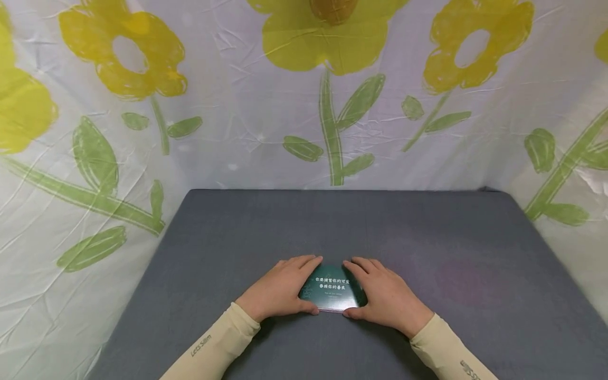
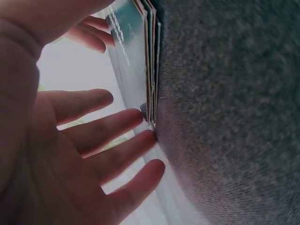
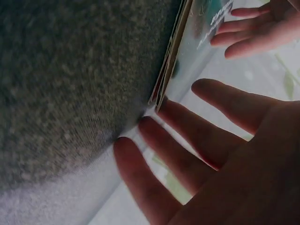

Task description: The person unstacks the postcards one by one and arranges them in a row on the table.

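On the grey cloth [image 1: 427, 237] that covers the table, near its front edge, lies a small stack of dark green cards [image 1: 333, 293] with white lettering on the top face. The left hand [image 1: 280, 290] rests against the left side of the stack, fingers straight and slightly spread, thumb at the near edge. The right hand [image 1: 387, 295] meets the right side of the stack in mirror fashion, fingers extended over the far corner and thumb at the near edge. The stack is thus pressed between the two flat hands rather than pinched by curled fingers. In the left wrist view, the stack [image 2: 140, 70] is seen edge-on, with several thin layers lying on the cloth [image 2: 234, 117], and the fingertips [image 2: 136, 117] of that hand touch its edge. In the right wrist view, the fingertips [image 3: 164, 105] touch the opposite edge of the stack [image 3: 187, 47]. Behind the stack hangs a white sheet [image 1: 237, 105] printed with yellow flowers and green leaves. Both forearms wear cream sleeves [image 1: 214, 343].
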### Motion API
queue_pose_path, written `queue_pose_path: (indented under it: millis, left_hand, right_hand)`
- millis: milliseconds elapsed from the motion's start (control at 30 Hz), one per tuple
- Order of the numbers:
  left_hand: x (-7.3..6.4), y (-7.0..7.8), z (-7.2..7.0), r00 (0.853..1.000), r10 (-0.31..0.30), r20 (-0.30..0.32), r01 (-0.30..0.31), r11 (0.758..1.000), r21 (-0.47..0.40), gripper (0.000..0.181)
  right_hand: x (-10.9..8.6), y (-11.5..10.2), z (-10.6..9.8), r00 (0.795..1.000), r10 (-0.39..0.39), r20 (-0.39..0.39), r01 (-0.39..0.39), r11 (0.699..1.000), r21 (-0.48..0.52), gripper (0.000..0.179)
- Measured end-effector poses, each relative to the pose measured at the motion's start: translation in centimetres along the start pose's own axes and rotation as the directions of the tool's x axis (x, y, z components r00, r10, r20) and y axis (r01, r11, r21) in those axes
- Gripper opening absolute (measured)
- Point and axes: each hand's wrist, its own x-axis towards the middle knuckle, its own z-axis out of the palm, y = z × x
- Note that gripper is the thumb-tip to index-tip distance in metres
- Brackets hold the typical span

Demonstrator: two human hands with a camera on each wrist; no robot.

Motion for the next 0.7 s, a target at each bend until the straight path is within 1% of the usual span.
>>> queue_pose_path:
  millis: [200,367,700]
  left_hand:
    - [0.18,-0.01,0.01,1.000,0.022,0.000,-0.022,1.000,-0.008,0.101]
    - [0.27,-0.05,0.04,1.000,0.029,-0.002,-0.029,1.000,0.001,0.098]
    - [0.19,-0.18,-0.08,0.999,0.031,-0.011,-0.031,0.999,-0.015,0.098]
  right_hand:
    - [-0.02,0.06,-0.05,1.000,-0.027,-0.012,0.027,0.999,0.028,0.090]
    - [-0.08,0.02,-0.14,1.000,-0.019,-0.019,0.019,0.999,0.026,0.085]
    - [-0.20,-0.15,-0.50,0.999,-0.026,-0.040,0.026,1.000,0.006,0.083]
